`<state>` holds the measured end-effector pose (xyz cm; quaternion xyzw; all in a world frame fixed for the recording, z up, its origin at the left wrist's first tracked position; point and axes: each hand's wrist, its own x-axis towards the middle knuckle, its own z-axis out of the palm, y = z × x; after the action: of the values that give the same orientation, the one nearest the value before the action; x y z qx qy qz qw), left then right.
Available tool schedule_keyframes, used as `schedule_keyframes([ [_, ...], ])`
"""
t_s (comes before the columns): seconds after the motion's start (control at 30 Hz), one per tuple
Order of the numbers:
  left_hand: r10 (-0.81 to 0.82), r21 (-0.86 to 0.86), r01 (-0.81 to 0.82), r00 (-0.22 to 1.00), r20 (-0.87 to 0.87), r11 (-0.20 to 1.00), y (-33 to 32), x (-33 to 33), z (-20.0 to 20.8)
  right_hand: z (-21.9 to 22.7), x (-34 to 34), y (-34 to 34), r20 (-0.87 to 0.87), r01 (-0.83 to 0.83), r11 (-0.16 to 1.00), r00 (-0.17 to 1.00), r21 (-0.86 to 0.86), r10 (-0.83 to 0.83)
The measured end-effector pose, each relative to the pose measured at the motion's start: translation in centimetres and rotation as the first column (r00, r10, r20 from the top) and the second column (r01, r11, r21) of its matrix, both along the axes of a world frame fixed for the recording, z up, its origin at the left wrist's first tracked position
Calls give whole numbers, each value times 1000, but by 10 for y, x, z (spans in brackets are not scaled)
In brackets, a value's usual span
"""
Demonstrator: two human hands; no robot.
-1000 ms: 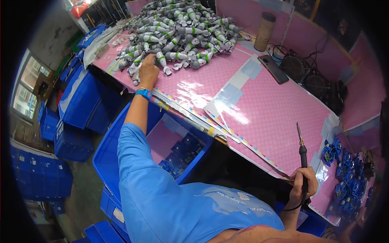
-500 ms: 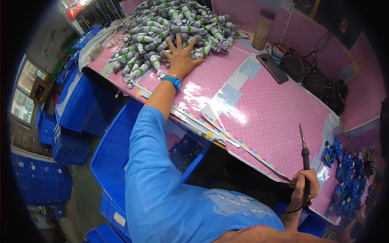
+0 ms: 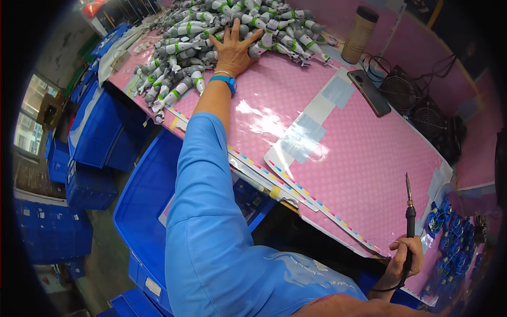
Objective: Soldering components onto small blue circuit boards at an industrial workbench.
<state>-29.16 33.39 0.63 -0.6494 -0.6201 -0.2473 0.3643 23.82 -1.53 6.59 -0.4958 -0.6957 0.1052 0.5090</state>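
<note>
My left hand (image 3: 233, 53) is stretched to the far side of the table, fingers spread, pressing against the near edge of a big heap of white and grey plastic pieces with green bands (image 3: 185, 47). They resemble toy limbs; nothing is clearly gripped. At the right, near the table's front edge, my right hand (image 3: 407, 259) is closed round the dark handle of a soldering iron (image 3: 410, 211), its metal tip pointing up and away. A thin wire (image 3: 379, 240) sticks out leftward by those fingers. The palm side of each hand is hidden.
Right of the heap are a smartphone (image 3: 368, 93), a tan cup with dark lid (image 3: 360, 35) and two black fans (image 3: 401, 92). Blue wired parts (image 3: 454, 238) lie at the far right. A blue bin (image 3: 142, 195) stands below the pink tabletop (image 3: 364, 169), with other bins leftward.
My left hand has pushed farther up into the heap, its fingers still spread. The soldering iron and right hand sit slightly lower and more to the right as the view shifts.
</note>
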Motion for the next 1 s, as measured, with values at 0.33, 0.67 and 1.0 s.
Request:
schedule_keyframes([
  [0.33, -14, 43, 13, 999, 31, 999, 9, -25, 1, 1, -7, 3, -10, -41, 999, 999, -19, 41],
  [0.67, -417, -266, 466, 881, 221, 844, -65, -43, 2, 6, -3, -31, -99, -63, 998, 993, 16, 64],
  [1.0, 336, -155, -298, 813, 476, 942, -253, -80, -27, 16, -8, -44, -132, -94, 995, 987, 17, 95],
])
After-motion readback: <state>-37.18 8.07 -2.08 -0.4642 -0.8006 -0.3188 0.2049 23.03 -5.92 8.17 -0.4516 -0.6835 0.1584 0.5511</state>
